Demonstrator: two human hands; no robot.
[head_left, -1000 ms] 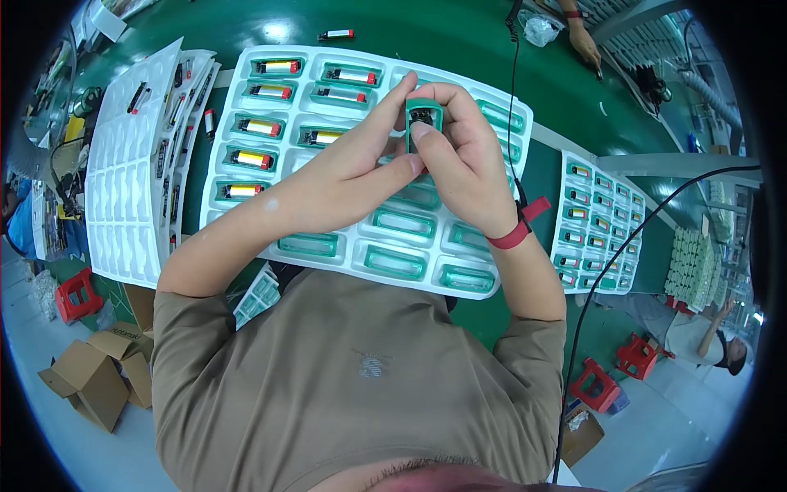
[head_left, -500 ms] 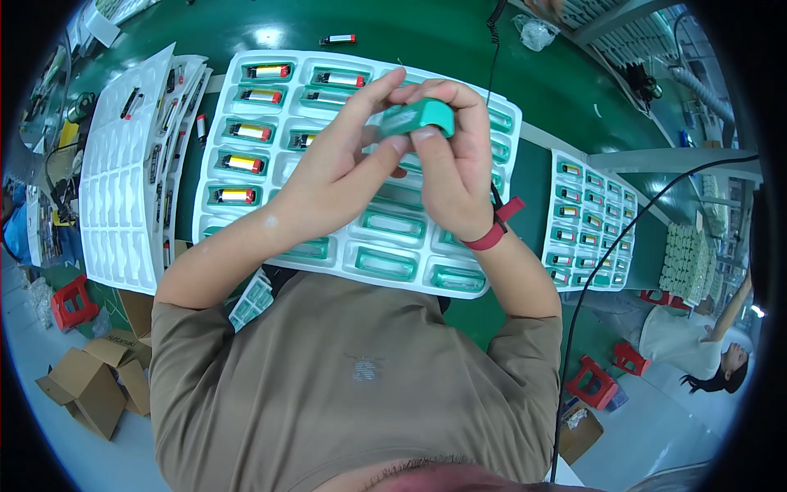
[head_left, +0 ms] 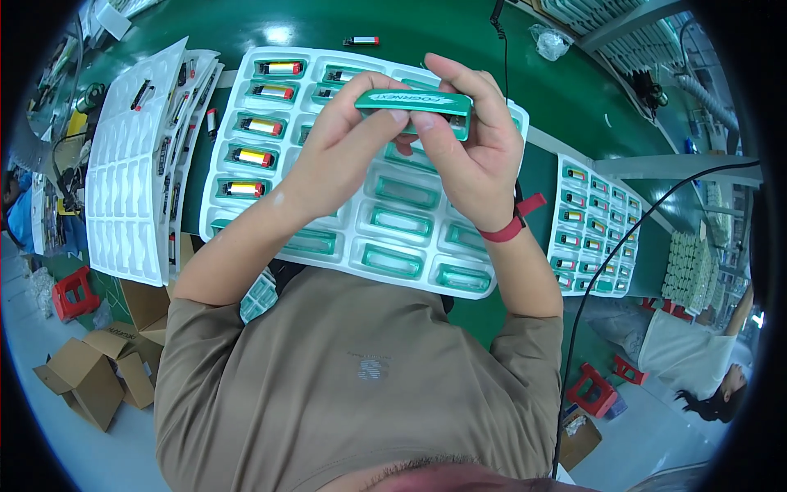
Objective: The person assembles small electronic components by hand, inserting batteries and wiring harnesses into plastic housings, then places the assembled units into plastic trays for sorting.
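Observation:
A green plastic shell (head_left: 402, 100), long and box-like, is held level above the tray between both hands. My left hand (head_left: 340, 152) grips its left end, thumb on the near side. My right hand (head_left: 479, 168) pinches the right end, where an opening shows something small and dark inside. Beneath them lies a white moulded tray (head_left: 220, 131) with rows of pockets. Batteries (head_left: 261, 126) with yellow-and-white bodies and red ends fill the left pockets; green shells (head_left: 392, 261) lie in the near and right ones. My hands and forearms hide part of the tray.
Stacked white trays (head_left: 123, 172) lean at the left, with loose dark parts among them. Another filled tray (head_left: 598, 221) lies right, crossed by a black cable (head_left: 635, 234). A single battery (head_left: 361, 41) rests on the green bench (head_left: 295, 20). Someone in a white top (head_left: 684, 344) is at right.
The green shell has turned so its long printed side faces up and its open end points toward the right hand. Both hands have shifted slightly right, still holding it.

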